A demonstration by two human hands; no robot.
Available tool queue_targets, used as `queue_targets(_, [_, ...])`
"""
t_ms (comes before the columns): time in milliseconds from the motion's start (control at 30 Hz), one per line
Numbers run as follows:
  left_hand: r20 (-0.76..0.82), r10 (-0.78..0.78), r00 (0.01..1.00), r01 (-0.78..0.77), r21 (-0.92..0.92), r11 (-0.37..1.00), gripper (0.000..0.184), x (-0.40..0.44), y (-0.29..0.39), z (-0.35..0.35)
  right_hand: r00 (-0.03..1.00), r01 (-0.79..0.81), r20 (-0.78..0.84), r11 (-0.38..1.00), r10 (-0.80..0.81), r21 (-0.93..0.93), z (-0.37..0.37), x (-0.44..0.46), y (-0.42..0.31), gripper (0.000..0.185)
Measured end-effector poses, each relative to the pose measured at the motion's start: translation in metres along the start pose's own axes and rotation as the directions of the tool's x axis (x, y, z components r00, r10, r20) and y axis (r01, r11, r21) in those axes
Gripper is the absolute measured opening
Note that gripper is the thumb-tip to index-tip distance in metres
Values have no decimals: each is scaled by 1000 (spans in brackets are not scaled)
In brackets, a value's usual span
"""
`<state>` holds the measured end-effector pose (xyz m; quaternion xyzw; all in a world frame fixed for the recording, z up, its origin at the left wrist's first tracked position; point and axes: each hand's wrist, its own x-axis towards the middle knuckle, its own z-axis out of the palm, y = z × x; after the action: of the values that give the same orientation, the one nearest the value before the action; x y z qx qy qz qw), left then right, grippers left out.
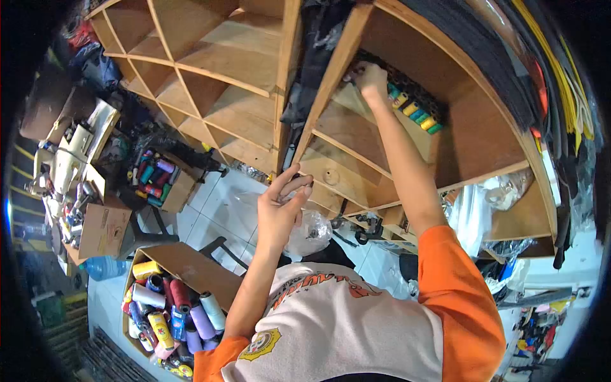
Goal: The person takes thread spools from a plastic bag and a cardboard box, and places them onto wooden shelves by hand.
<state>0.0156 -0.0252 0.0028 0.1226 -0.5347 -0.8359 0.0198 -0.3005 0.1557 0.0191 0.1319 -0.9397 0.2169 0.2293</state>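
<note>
My right hand (370, 79) reaches into an upper compartment of the wooden shelf (331, 76), at the left end of a row of small thread spools (417, 114) in green, yellow and blue. Its fingers are bent against a dark perforated holder (407, 79) behind the spools; what they grip, if anything, is too small to make out. My left hand (283, 204) is raised in front of the shelf divider, fingers curled towards the thumb, with a small dark thing at the fingertips that I cannot identify.
A cardboard box of large thread cones (172, 312) stands at the lower left, with another box of spools (153, 178) behind it. Sewing machine parts (76, 149) lie at the far left. Plastic bags (471, 213) hang under the right shelf. Dark and yellow strips hang at the right.
</note>
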Motion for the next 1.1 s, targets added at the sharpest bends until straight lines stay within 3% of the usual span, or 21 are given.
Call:
queue_targets(33, [-25,2,1000,-2,11,1000,47,0,0,-2,999,40,-2,997,-40,-70,10,4,0,22])
queue_targets(67, [-49,1,999,0,23,1000,46,-1,0,-4,988,-116,91,989,125,-97,20,10,0,19])
queue_targets(200, [-106,10,994,-14,-40,999,43,-4,3,-12,1000,-2,-26,997,0,-83,19,-1,-13,21])
queue_targets(300, [-134,20,991,-25,-39,999,42,-4,5,-18,992,-122,-27,986,120,-115,13,-3,-21,21])
queue_targets(333, [-141,25,990,-31,-43,999,42,-4,5,-19,980,-184,-86,982,180,-38,18,-2,-16,21])
queue_targets(433, [-145,37,989,-44,-48,998,41,-2,4,-22,995,-100,-33,991,98,-84,2,-13,-13,23])
queue_targets(567, [-129,33,991,-42,-67,997,39,-1,7,-21,990,-91,-119,993,82,-78,-16,-37,-10,22])
queue_targets(667, [-114,43,992,-54,-91,994,38,1,5,-22,952,-303,187,843,243,445,-44,-68,-33,24])
queue_targets(767, [-105,48,993,-56,-80,995,37,2,6,-20,983,-168,87,982,160,90,-23,-71,-12,26])
queue_targets(800, [-102,45,994,-52,-73,996,37,2,6,-19,992,-121,-28,992,121,-23,-12,-73,-12,25])
queue_targets(900, [-118,46,992,-52,-48,998,37,0,4,-18,981,-179,-80,984,176,-27,16,-61,8,23])
queue_targets(1033, [-115,53,992,-57,-30,998,35,-7,3,-22,963,-261,37,958,267,-116,22,-53,5,17])
queue_targets(1100, [-132,57,990,-61,-27,998,35,-9,1,-28,972,-233,12,969,235,-87,20,-55,8,19])
